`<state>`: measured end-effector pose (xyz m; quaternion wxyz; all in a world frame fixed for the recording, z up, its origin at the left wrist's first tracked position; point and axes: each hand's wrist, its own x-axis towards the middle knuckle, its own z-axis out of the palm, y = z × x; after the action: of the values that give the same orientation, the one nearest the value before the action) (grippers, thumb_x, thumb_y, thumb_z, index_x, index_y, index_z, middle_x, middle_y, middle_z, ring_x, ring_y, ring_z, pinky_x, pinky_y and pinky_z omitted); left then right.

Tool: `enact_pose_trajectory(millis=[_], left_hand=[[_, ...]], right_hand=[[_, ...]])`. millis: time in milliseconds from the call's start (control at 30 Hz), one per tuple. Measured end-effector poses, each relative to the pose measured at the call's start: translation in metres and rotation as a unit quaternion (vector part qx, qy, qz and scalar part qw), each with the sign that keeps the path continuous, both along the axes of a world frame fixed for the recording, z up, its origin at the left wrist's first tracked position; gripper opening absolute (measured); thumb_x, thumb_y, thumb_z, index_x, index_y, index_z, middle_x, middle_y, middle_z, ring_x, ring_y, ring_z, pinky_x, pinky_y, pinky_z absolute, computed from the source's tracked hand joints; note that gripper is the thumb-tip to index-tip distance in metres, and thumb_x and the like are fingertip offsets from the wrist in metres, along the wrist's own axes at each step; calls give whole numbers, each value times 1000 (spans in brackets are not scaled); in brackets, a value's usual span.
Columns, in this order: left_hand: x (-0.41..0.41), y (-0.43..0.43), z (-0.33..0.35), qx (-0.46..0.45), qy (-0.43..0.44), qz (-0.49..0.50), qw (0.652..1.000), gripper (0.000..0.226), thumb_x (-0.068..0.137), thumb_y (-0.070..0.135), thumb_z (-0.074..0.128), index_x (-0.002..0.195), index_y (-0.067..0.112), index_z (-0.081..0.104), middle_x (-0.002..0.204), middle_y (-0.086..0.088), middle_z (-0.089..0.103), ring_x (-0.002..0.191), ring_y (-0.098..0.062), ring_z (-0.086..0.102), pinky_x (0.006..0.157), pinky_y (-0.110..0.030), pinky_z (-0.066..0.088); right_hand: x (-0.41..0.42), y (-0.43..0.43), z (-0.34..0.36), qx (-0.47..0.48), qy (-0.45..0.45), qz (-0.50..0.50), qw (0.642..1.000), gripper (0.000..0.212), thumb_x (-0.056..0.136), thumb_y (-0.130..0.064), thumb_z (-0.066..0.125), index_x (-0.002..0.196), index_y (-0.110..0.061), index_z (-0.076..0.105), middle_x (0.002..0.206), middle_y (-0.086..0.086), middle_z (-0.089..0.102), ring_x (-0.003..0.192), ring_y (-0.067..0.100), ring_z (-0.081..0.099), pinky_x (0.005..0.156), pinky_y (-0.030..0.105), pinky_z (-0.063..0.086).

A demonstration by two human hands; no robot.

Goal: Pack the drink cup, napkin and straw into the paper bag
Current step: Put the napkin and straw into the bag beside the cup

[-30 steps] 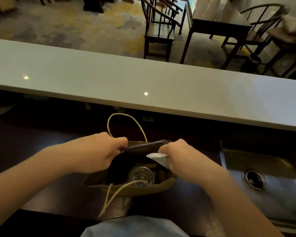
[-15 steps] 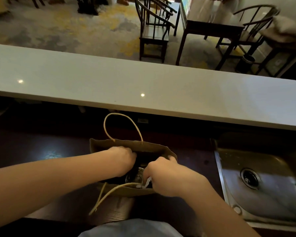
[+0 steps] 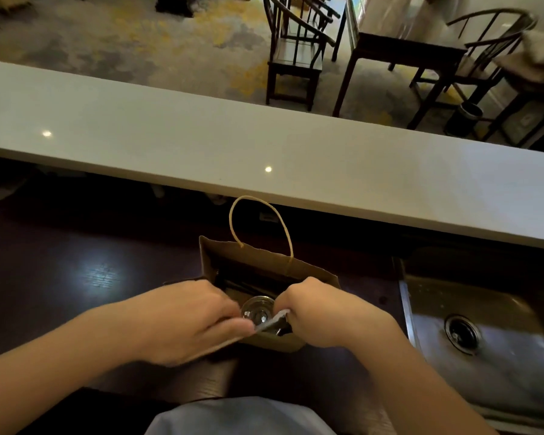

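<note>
Two sets of fingers meet over the bag mouth. Right hand point(image 3: 321, 312) fingers are pinched on one end of the napkin point(image 3: 270, 321), a pale folded slip lying across the opening. Left hand point(image 3: 189, 318) fingers are pressed together at its other end; whether they truly grip it I cannot tell.

Cup point(image 3: 258, 310) sits upright inside the bag point(image 3: 264, 265), lid showing just beneath the napkin. Straw not made out; a dark strip along the far inner wall may be it.

Bag stands on the dark counter point(image 3: 91, 277), sink point(image 3: 484, 334) to the right.

Advice: slide the napkin edge-down beside the cup, not flat over the lid. Keep the near bag wall held open so the paper does not crumple or catch.
</note>
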<state>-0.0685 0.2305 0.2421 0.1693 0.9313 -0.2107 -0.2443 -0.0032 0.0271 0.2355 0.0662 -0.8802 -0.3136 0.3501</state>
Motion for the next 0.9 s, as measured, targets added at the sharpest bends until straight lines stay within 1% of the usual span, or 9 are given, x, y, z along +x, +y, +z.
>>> enact_pose_trajectory(millis=[100, 167, 300, 367, 467, 600, 733, 800, 900], left_hand=[[-20, 2, -5, 42, 1, -13, 999, 57, 89, 75, 23, 119, 38, 54, 110, 11, 65, 100, -8, 60, 88, -30, 50], [-27, 3, -18, 86, -37, -20, 995, 60, 88, 75, 29, 126, 34, 50, 119, 9, 64, 107, -14, 61, 92, -34, 51], [-33, -2, -47, 106, -107, -19, 988, 41, 92, 59, 41, 118, 33, 58, 114, 5, 69, 107, -22, 64, 94, -41, 50], [-35, -2, -58, 97, -130, -7, 987, 34, 94, 52, 36, 105, 34, 63, 99, 5, 73, 94, -24, 69, 85, -42, 53], [-36, -1, -63, 130, -140, -10, 982, 16, 90, 31, 48, 93, 32, 64, 86, 4, 74, 84, -23, 71, 73, -38, 54], [-38, -4, -57, 149, -131, -23, 980, 19, 95, 19, 50, 103, 32, 62, 91, 1, 73, 86, -24, 70, 73, -37, 53], [-42, -13, -49, 143, -116, -33, 982, 21, 99, 20, 46, 113, 31, 57, 92, 0, 72, 87, -26, 68, 76, -43, 56], [-43, -16, -45, 157, -100, -36, 982, 22, 99, 19, 45, 116, 29, 56, 93, -3, 72, 86, -29, 68, 72, -40, 53], [-46, -22, -41, 186, -69, -53, 979, 24, 99, 16, 45, 118, 26, 55, 97, -6, 72, 88, -32, 68, 62, -37, 40]], right_hand=[[11, 10, -6, 7, -7, -21, 1000, 25, 90, -10, 48, 100, -21, 68, 95, 5, 69, 84, 24, 67, 75, 42, 60], [14, 21, -12, 16, -21, -21, 999, 21, 91, -14, 48, 98, -20, 67, 95, 5, 69, 85, 23, 67, 76, 43, 60], [20, 40, -11, 32, -3, -8, 999, 23, 95, -18, 45, 102, -11, 65, 99, 8, 67, 90, 27, 65, 76, 38, 56], [24, 51, -11, 37, 28, -12, 999, 26, 98, -18, 42, 100, -7, 66, 99, 12, 68, 91, 29, 65, 71, 36, 52], [29, 66, -18, 42, 48, -33, 997, 25, 97, -16, 42, 90, -11, 65, 92, 11, 69, 88, 29, 67, 65, 32, 51], [25, 92, -39, 31, 64, -66, 995, 27, 98, -12, 43, 109, -1, 66, 104, 20, 69, 96, 33, 66, 73, 34, 52], [14, 113, -65, 19, 94, -134, 986, 31, 97, -9, 45, 121, 3, 60, 116, 21, 64, 107, 35, 60, 92, 39, 48], [5, 117, -76, 32, 139, -199, 970, 33, 100, -12, 40, 126, 0, 57, 110, 18, 57, 103, 31, 54, 95, 36, 43], [-5, 118, -88, 44, 218, -300, 927, 35, 103, -15, 35, 132, -3, 51, 132, 18, 56, 122, 31, 52, 98, 34, 41]])
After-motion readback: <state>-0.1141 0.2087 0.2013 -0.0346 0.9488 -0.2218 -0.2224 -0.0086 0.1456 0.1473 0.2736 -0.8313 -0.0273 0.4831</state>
